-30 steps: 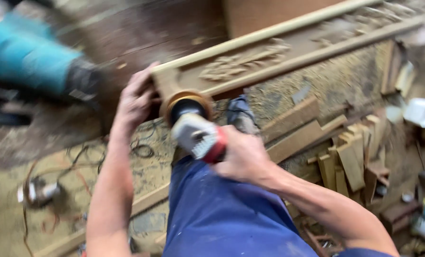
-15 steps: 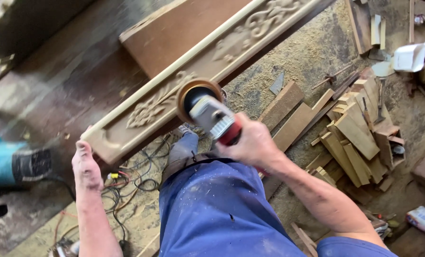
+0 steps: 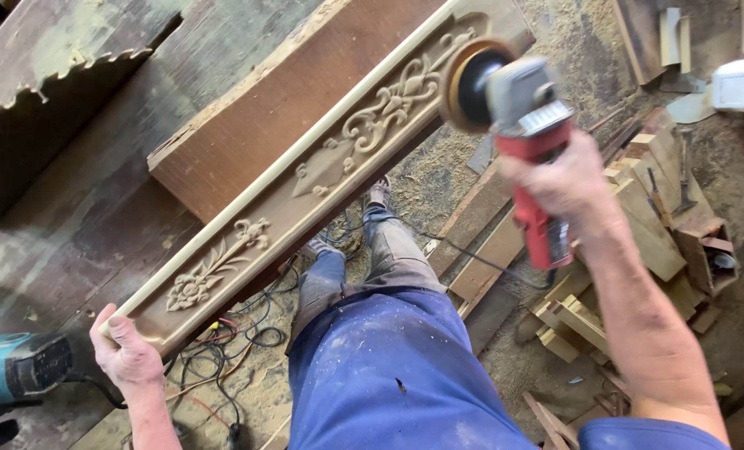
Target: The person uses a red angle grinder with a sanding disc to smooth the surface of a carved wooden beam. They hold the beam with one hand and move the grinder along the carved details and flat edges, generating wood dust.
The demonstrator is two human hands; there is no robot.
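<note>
The left hand [image 3: 124,354] sits low at the left, fingers curled in a closed grip, its forearm running straight down out of view. The right hand [image 3: 565,179] is raised high at the right, fist clenched, with the right arm stretched up from the lower right corner.

Carved panel [image 3: 305,192]: on the workbench [image 3: 97,192], in front of a plank [image 3: 280,100].
Left hand [image 3: 126,354]: at the panel's near end.
Sander [image 3: 514,108]: in the right hand [image 3: 568,179], at the panel's far end.
Offcuts [image 3: 639,225]: on the floor, right.
</note>
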